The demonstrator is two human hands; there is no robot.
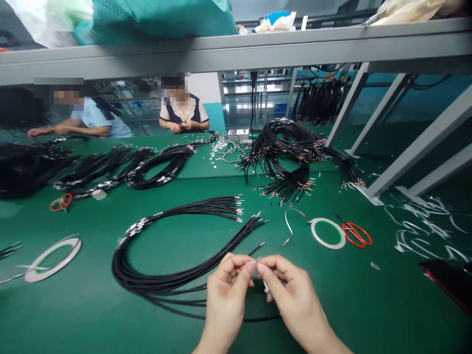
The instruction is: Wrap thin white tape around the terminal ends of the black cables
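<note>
My left hand and my right hand meet at the front middle of the bench, thumbs and forefingers pinched tip to tip. A thin silvery cable end shows between them; my left fingers close on it, mostly hiding it. A small piece of white tape sticks out under my right fingers. Just left of my hands, a curved bundle of black cables lies on the bench, with bare metal ends and silvery wraps. One black cable runs beneath my hands.
On the green bench lie a tape roll, orange-handled scissors, white tape scraps and a dark phone-like object. Cable coils sit behind. A grey shelf beam crosses above; two people sit across.
</note>
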